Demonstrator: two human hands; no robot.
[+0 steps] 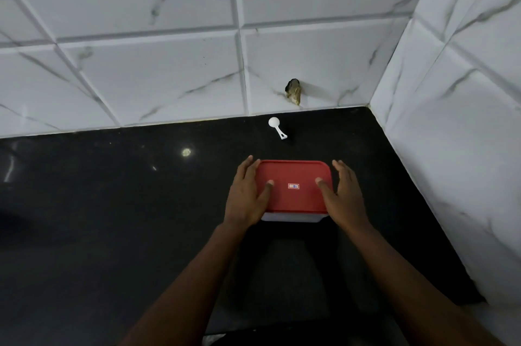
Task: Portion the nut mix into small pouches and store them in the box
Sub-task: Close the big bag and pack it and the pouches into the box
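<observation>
A box with a red lid (pixel 293 173) and a pale body stands on the black counter (pixel 112 219), with the lid on. My left hand (pixel 246 196) lies against its left side, fingers straight, thumb pressing on the lid. On the box's right side, my right hand (pixel 342 195) mirrors it, fingers straight along the edge and thumb on the lid. A small label sits at the lid's middle. A white scoop (pixel 276 126) lies on the counter behind the box. No pouches or nut mix show.
White marble-look tiled walls rise behind the counter and on the right, meeting in a corner (pixel 369 104). A chipped hole (pixel 293 90) marks the back wall just above the counter. Dark counter surface stretches out to the left of the box.
</observation>
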